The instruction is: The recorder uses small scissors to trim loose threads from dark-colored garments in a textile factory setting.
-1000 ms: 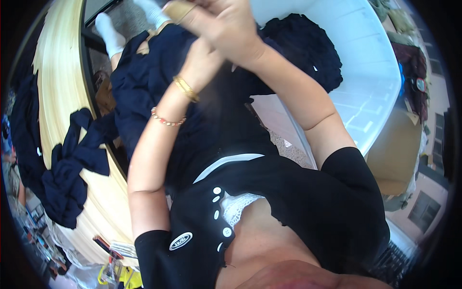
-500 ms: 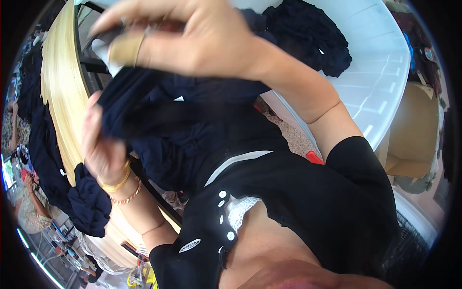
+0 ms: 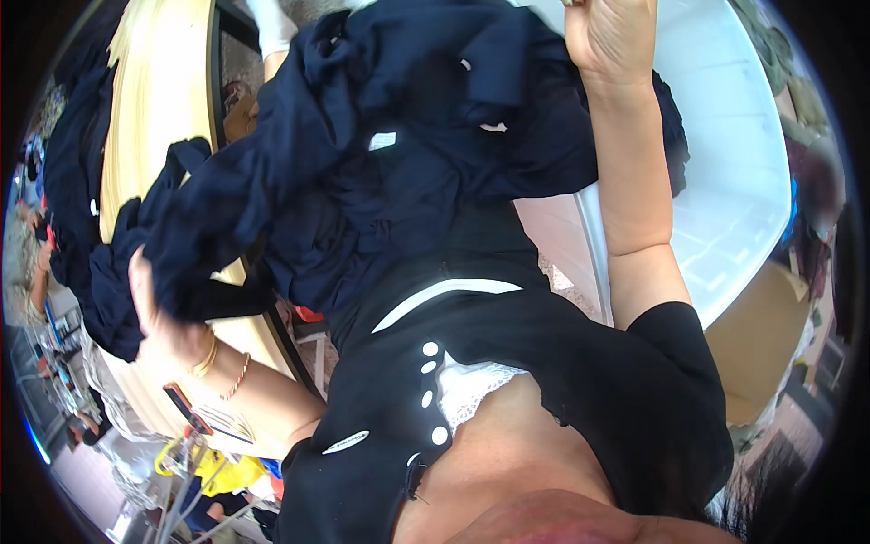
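A dark navy garment (image 3: 308, 136) with small white tags spreads across my lap, between my two hands. At the left my left hand (image 3: 163, 326), slightly blurred, is closed around one end of the cloth, over the wooden tabletop's edge. My right hand (image 3: 616, 41) is at the top edge of the view, with its fingers curled and partly cut off by the frame. The garment's far right part runs up against it. Under the lifted cloth, more navy fabric (image 3: 353, 245) lies on my lap.
A large white plastic tub (image 3: 734, 136) stands at the right, with dark cloth (image 3: 673, 136) at its side near my right forearm. On the left is a pale wooden tabletop (image 3: 159, 82) with more navy garments (image 3: 77, 172). A cardboard box (image 3: 766, 335) sits at the right.
My right hand has moved from upper left to the upper right. My left hand has moved down and left. The garment, bunched before, is now spread wide between them.
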Tool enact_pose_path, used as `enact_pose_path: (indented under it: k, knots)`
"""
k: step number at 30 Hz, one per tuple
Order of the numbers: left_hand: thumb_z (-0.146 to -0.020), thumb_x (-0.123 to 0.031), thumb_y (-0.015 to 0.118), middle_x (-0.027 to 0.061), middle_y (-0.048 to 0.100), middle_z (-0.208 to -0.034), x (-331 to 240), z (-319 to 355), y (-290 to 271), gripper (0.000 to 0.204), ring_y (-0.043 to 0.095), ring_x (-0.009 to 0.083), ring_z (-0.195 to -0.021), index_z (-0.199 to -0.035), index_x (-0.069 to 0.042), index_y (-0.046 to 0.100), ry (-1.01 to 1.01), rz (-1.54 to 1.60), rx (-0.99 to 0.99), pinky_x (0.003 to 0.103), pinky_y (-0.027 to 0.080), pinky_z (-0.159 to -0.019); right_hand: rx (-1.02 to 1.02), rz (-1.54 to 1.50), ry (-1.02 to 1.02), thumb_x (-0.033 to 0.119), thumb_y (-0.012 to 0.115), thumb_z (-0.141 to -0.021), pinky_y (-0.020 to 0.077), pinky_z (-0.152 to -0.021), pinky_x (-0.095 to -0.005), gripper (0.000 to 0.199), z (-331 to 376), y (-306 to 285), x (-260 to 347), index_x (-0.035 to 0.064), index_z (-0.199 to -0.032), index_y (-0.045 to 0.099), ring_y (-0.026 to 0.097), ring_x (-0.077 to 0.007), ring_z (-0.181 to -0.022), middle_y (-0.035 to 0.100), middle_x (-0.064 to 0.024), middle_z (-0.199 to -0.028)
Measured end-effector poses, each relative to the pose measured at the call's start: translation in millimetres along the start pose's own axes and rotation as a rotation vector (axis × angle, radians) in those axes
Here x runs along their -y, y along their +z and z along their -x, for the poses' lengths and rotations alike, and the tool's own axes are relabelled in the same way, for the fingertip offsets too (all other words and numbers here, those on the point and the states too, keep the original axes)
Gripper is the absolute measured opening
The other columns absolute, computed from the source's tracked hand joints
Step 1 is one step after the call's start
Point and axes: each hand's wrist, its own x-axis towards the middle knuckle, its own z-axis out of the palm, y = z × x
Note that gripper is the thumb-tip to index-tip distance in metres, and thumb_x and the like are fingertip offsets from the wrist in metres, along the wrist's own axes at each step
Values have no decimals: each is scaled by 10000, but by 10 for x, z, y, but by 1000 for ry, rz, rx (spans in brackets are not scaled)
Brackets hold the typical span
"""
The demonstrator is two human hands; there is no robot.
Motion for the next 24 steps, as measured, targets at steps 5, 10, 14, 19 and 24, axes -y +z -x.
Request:
enact_pose_path:
  k: [5,10,14,19,24]
  knots:
    - [-922,-137,624,45,635,-1067,551,-154,440,183,578,124,-992,-1063,-27,661,311,-964,334,255,447,-872,-25,18,136,164,597,-954,300,-448,-147,300,10,-47,-131,-32,-1182,602,446,-3,-562,585,24,-776]
    - [-860,-224,693,147,621,-1101,707,-68,1339,325,598,289,-1030,-1092,-5,634,663,-1007,499,342,464,-900,11,58,181,170,608,-946,306,-446,-150,311,33,-47,-223,-31,-1182,600,443,-7,-556,587,24,-779]
    - [-824,-349,703,180,636,-1082,1344,-216,1595,494,617,353,-1007,-1178,-20,597,590,-1206,473,415,503,-853,61,113,235,156,618,-935,298,-453,-147,310,48,34,-433,-34,-1180,613,430,-1,-549,577,31,-762]
    - [-843,-104,662,131,649,-854,1227,-217,1572,138,646,298,-797,-928,5,657,580,-844,553,345,510,-712,87,234,229,134,614,-930,277,-454,-145,282,88,65,-518,-23,-1163,634,403,3,-525,566,37,-737]
    - [-831,-50,649,88,558,-822,137,217,1284,117,529,160,-736,-864,57,615,289,-273,897,254,417,-696,44,228,228,141,619,-931,287,-451,-146,295,77,-25,-498,-26,-1175,627,403,-1,-522,565,39,-744]
